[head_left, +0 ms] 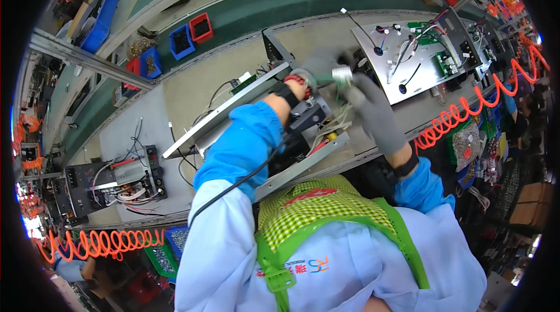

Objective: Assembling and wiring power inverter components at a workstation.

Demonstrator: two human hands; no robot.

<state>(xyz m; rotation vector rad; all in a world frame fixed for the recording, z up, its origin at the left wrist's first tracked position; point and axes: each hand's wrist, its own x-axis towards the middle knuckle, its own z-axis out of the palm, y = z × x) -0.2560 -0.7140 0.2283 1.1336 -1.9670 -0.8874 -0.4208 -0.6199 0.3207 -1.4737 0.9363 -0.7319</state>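
An open metal chassis (233, 102) with pale side rails lies on the bench in front of me. Wires (335, 125) and dark parts show inside it. My left hand (318, 70), in a grey glove with a red cuff, is over its far right end; its fingers are smeared by motion. My right hand (370, 105), also grey-gloved, reaches in from the right. Its fingertips close on a white connector (342, 74) beside the left hand. Loose wires hang below the connector, over the chassis.
A metal panel with circuit boards (402, 61) lies to the right; another wired unit (116, 178) sits at left. Blue (182, 42) and red (201, 28) bins of small parts stand at the back. Orange coiled hoses (455, 116) hang near the bench's front edge.
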